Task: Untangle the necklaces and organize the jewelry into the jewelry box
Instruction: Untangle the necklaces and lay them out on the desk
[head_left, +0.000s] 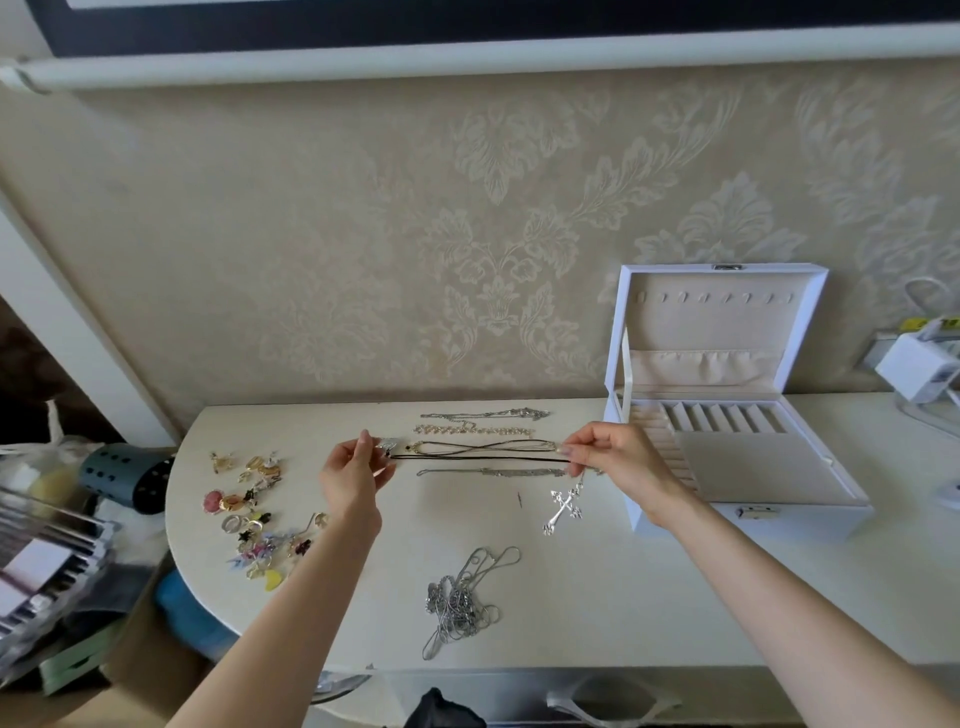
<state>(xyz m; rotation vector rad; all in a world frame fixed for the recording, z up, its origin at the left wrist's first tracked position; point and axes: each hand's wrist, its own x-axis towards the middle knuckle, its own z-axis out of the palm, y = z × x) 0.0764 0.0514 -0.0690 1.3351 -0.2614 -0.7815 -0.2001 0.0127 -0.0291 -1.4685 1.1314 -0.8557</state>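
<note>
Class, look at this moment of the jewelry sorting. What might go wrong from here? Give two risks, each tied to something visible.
1. The black cord necklace, pinched taut between the left hand and right hand, runs close beside the laid-out silver chain; setting it down carelessly may re-tangle them.
2. The knotted chain pile lies between the forearms near the front edge of the table; a sweeping arm could knock it off.

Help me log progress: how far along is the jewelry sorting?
Done: three chains lie straightened in rows. In hand: the left hand and right hand stretch a black cord necklace; a cross pendant hangs from the right hand. Left: the tangled silver chains, the pile of small jewelry, and filling the open jewelry box, whose visible compartments hold nothing.
</note>
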